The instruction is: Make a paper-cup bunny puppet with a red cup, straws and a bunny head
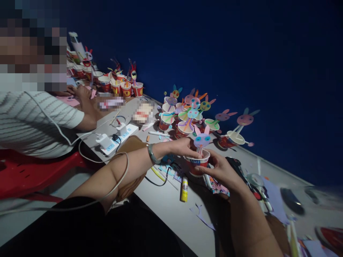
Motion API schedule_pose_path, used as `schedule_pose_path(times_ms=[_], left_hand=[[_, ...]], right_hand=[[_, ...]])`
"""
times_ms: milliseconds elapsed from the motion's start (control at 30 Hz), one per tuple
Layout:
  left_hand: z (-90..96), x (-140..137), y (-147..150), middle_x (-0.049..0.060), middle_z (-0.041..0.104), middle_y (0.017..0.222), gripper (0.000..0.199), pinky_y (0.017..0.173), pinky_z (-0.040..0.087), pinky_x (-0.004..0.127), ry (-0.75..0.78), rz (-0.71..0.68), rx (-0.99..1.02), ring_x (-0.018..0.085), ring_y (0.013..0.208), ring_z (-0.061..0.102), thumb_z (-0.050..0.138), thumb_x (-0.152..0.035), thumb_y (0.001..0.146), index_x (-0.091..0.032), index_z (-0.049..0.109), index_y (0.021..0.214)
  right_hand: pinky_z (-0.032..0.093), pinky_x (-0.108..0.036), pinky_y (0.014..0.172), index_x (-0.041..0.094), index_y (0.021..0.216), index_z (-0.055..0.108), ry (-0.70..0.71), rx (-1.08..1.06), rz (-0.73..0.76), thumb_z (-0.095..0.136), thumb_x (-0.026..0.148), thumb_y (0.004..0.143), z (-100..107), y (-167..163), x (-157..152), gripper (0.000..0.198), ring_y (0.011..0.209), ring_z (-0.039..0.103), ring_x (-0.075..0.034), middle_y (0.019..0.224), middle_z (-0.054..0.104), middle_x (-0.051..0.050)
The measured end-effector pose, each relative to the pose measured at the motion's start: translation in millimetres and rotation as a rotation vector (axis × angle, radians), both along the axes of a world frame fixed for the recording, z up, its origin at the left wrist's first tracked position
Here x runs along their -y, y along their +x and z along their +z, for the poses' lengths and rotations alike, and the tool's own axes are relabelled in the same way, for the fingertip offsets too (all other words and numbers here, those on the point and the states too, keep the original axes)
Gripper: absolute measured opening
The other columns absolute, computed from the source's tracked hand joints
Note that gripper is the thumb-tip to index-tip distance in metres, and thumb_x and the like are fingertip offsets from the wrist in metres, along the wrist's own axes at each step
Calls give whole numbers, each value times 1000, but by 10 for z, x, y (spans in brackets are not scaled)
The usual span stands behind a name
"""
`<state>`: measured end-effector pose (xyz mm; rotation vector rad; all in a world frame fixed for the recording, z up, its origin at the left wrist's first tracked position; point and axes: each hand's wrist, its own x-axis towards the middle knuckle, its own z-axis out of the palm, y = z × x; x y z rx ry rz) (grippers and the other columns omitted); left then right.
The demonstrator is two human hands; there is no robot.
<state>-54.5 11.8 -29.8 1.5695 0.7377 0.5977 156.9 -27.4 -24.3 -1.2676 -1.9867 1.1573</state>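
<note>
Between my two hands is a red paper cup point(197, 166) with a white rim. A purple paper rabbit head point(202, 140) with pink ears and blue eyes rises from it on a pale stem. My left hand point(184, 147) grips the cup's near-left rim, its thumb reaching over the edge by the stem. Around the cup's right side curves my right hand point(220, 167), thumb on the front wall. Some fingers of both hands are hidden behind the cup. A yellow glue stick point(184, 190) stands just in front of it on the grey table point(171, 217).
Several paper cups with rabbit heads point(184, 129) stand behind, along the dark blue wall. A white power strip point(120, 139) with chargers and cables lies at left. A person in a striped top point(40, 125) sits there. Tape point(255, 179), paper scraps and a computer mouse point(292, 201) lie right.
</note>
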Motion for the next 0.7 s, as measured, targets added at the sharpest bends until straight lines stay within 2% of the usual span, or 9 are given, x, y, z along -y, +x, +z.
schedule_pose_path(times_ms=[167,367,533,700], left_hand=[[5,1,18,3,68,81,26,72,47,25,14,32,60,14,78,60,78,-28,71,-9,71,87],[-11,-6,35,9,74,92,35,84,50,30,46,54,209,19,89,66,82,-31,69,-8,75,95],[-42,-73,70,12,75,93,35,87,51,33,47,151,334,19,88,67,84,-32,67,-6,75,90],[-26,-122,48,9,75,92,25,89,51,34,30,345,468,17,89,67,76,-26,74,-9,74,92]], right_hand=[[54,-38,87,21,105,68,-19,-29,-8,90,50,60,-29,24,-25,58,96,68,-27,101,74,-7],[53,-43,95,22,115,65,9,-105,-77,90,50,61,-50,5,-42,66,103,69,-29,113,73,-10],[55,-42,92,24,114,66,123,-112,-120,87,51,66,-79,26,-54,60,98,69,-27,107,73,-7],[55,-42,87,24,116,66,228,-80,-196,86,55,65,-113,59,-82,63,93,67,-26,106,72,-8]])
